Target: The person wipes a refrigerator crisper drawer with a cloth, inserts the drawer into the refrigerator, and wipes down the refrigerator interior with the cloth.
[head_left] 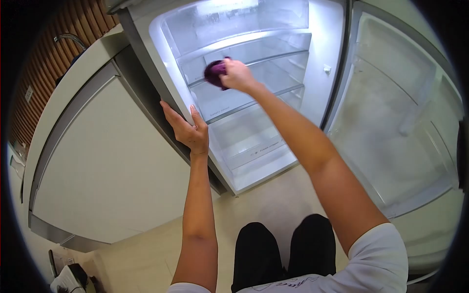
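My right hand (238,76) is closed around a bunched dark purple cloth (215,74), which is in front of the shelves on the left side of the lit refrigerator (326,29). Whether the cloth touches a shelf I cannot tell. Lower and to the left, my left hand (188,129) grips the refrigerator's left side wall (168,80), fingers along the outside and thumb at the inner edge. Clear glass shelves (254,95) with pale front trims run across the inside. Below them is a clear drawer (256,154) with lettering on its front.
The refrigerator door (391,97) stands wide open on the right, with clear bins inside. A white cabinet (112,161) with a counter and a curved faucet (71,39) is on the left. Black-trousered knees (256,249) are at the bottom, above the pale floor (146,259).
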`<state>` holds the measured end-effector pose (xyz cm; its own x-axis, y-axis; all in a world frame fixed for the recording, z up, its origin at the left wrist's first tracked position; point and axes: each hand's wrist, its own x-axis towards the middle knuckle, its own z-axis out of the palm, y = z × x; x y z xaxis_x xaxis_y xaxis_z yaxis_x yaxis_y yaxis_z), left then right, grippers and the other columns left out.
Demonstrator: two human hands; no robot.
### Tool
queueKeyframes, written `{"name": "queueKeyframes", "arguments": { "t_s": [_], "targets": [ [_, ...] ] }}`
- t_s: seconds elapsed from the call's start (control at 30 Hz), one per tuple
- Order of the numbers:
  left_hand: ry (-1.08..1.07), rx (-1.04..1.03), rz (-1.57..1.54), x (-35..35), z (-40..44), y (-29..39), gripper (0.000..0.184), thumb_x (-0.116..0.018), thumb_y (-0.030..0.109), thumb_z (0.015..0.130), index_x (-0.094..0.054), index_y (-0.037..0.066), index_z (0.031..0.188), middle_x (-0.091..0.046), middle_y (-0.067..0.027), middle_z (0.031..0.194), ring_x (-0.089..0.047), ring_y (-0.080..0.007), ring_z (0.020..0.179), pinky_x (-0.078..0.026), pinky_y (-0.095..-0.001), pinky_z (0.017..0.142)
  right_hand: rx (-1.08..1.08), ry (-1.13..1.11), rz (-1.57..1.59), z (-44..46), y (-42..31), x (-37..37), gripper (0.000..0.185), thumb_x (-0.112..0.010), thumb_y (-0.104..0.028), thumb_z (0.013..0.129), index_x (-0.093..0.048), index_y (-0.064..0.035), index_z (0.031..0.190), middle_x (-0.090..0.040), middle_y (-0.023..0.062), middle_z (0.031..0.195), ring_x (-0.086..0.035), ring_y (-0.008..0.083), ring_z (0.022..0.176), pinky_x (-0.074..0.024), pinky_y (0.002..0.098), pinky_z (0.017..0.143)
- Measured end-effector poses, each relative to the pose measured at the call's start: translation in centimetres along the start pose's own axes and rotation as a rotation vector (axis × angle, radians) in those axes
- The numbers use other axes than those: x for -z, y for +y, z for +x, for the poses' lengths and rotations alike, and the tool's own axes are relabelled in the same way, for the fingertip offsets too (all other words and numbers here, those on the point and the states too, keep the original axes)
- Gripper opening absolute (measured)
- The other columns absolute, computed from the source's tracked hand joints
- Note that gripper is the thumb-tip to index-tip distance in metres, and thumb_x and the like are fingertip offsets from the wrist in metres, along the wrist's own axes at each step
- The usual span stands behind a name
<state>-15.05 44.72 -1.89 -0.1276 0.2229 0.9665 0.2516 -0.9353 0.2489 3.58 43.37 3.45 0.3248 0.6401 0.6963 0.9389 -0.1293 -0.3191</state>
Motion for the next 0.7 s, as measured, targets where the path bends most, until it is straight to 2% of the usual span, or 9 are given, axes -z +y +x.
{"name": "queueKeyframes", "arguments": {
  "t_s": [0.2,0.3,0.37,0.43,0.5,0.57,0.63,0.67,0.7],
  "targets": [
    [-0.065,0.095,0.019,0.0,-0.3,0.7,0.066,-0.059,0.011,0.082,-0.021,-0.006,0.134,-0.03,-0.0229,0.135,-0.035,-0.031,0.123,-0.031,-0.0338,0.099,0.157,0.052,0.54,-2.6,-5.7,-2.1,0.026,-0.056,-0.009,0.07,-0.052,-0.0026,0.095,-0.057,0.0209,0.09,-0.053,0.0376,0.088,-0.0428,0.0398,0.077],
    [-0.079,0.147,0.033,0.1,-0.3,0.9,0.067,-0.059,0.012,0.082,-0.02,-0.007,0.133,-0.027,-0.0247,0.136,-0.033,-0.0327,0.124,-0.029,-0.0349,0.1,-0.136,-0.429,1.219,-6.0,-3.1,1.2,0.026,-0.054,-0.005,0.072,-0.055,-0.0023,0.098,-0.059,0.0092,0.091,-0.055,0.0186,0.087,-0.0429,0.0289,0.077],
    [-0.1,0.191,0.046,0.1,0.1,1.6,0.067,-0.058,0.013,0.083,-0.019,-0.007,0.134,-0.027,-0.0249,0.136,-0.033,-0.0334,0.124,-0.029,-0.0355,0.1,-0.396,-0.584,1.293,-9.5,-2.3,4.9,0.029,-0.055,-0.008,0.077,-0.054,-0.0032,0.106,-0.058,0.0043,0.091,-0.053,0.0128,0.087,-0.0425,0.027,0.079],
    [-0.156,0.324,-0.002,0.6,0.7,2.8,0.067,-0.054,0.013,0.084,-0.014,-0.006,0.135,-0.024,-0.0253,0.137,-0.029,-0.0344,0.126,-0.025,-0.0367,0.102,-0.379,-0.557,0.986,-14.1,-0.6,5.5,0.029,-0.057,-0.012,0.078,-0.054,-0.0043,0.106,-0.06,0.0094,0.091,-0.055,0.0161,0.084,-0.0444,0.0299,0.075],
    [-0.207,0.354,0.02,1.2,0.6,3.3,0.068,-0.054,0.01,0.083,-0.014,-0.006,0.135,-0.023,-0.0258,0.137,-0.028,-0.0352,0.126,-0.024,-0.0367,0.103,-0.399,-0.625,0.348,-19.7,1.4,4.5,0.033,-0.057,-0.026,0.081,-0.052,-0.0043,0.106,-0.061,0.0175,0.091,-0.058,0.034,0.086,-0.0458,0.0394,0.074],
    [-0.368,0.452,0.032,3.2,0.5,4.1,0.071,-0.055,0.005,0.079,-0.012,-0.006,0.135,-0.02,-0.0264,0.138,-0.023,-0.0356,0.128,-0.02,-0.0365,0.105,-0.8,-0.769,0.857,-21.8,0.0,8.8,0.037,-0.054,-0.032,0.083,-0.05,-0.0068,0.11,-0.06,0.019,0.097,-0.056,0.0378,0.091,-0.0454,0.0418,0.075],
    [-0.556,0.602,-0.006,5.9,-0.2,6.4,0.078,-0.057,0.003,0.074,-0.009,-0.005,0.136,-0.015,-0.026,0.14,-0.017,-0.0356,0.131,-0.014,-0.0367,0.107,-0.697,-0.872,0.466,-25.8,-0.1,9.0,0.04,-0.051,-0.036,0.083,-0.048,-0.01,0.114,-0.058,0.0162,0.106,-0.055,0.0337,0.099,-0.0439,0.0462,0.079],
    [-0.622,0.674,-0.032,7.2,-0.6,7.5,0.082,-0.058,0.003,0.072,-0.007,-0.005,0.136,-0.013,-0.0255,0.141,-0.015,-0.036,0.131,-0.013,-0.037,0.107,-0.661,-1.063,0.051,-23.4,-4.4,13.7,0.042,-0.052,-0.041,0.083,-0.052,-0.0103,0.113,-0.06,0.0158,0.101,-0.057,0.0299,0.095,-0.0436,0.0417,0.081],
    [-0.766,0.712,-0.073,9.0,-1.1,8.4,0.086,-0.061,0.009,0.072,-0.005,-0.005,0.136,-0.011,-0.0251,0.141,-0.013,-0.0355,0.132,-0.01,-0.0372,0.108,-0.653,-1.183,-0.003,-23.6,-5.5,14.9,0.054,-0.05,-0.051,0.081,-0.049,-0.0123,0.117,-0.059,0.0173,0.102,-0.057,0.0286,0.099,-0.0418,0.0448,0.084]
  ]
}}
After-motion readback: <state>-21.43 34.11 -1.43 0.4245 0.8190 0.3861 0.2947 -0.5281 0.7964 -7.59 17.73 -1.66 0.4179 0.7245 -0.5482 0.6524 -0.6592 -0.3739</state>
